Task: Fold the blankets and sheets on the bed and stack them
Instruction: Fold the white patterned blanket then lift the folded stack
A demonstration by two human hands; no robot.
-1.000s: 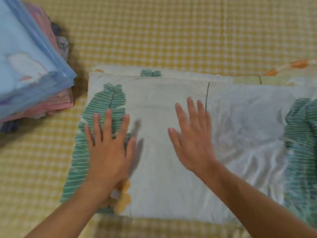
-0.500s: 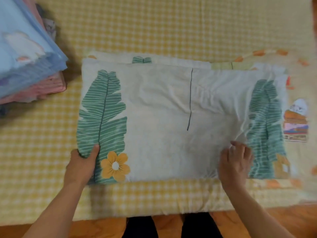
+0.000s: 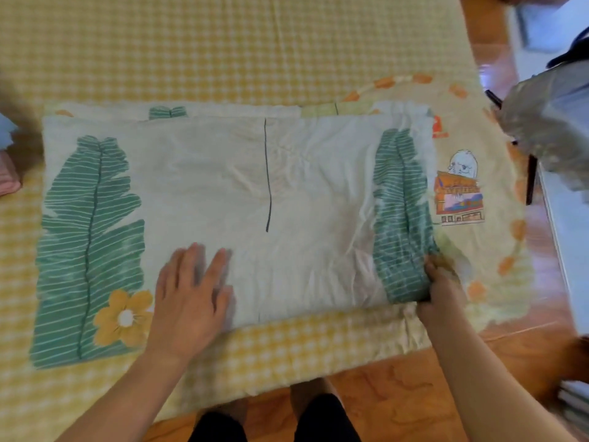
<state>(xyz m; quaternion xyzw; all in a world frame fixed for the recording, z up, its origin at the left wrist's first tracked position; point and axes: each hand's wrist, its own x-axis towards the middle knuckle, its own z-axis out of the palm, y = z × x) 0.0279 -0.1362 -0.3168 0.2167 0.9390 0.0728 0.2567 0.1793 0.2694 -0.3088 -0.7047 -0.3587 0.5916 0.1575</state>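
A folded white blanket (image 3: 223,193) printed with green leaves and a yellow flower lies flat across the yellow checked bed (image 3: 223,43). My left hand (image 3: 191,295) presses flat on its near middle, fingers straight and spread. My right hand (image 3: 438,282) grips the blanket's near right corner at the green leaf print, fingers curled under the edge. Beneath the blanket's right end lies a pale yellow sheet (image 3: 471,154) with a cartoon print and orange dots. At the far left edge, a sliver of the stacked folded bedding (image 3: 8,177) shows in pink and blue.
The bed's near edge (image 3: 287,371) runs along a wooden floor (image 3: 414,393), where my legs stand. A grey bag or cloth (image 3: 554,129) and white furniture (image 3: 570,250) sit to the right of the bed.
My left hand left the blanket's near left corner and now presses its middle. My right hand slid right to grip the near right corner. The view shifted right, so the stack is almost out of frame.
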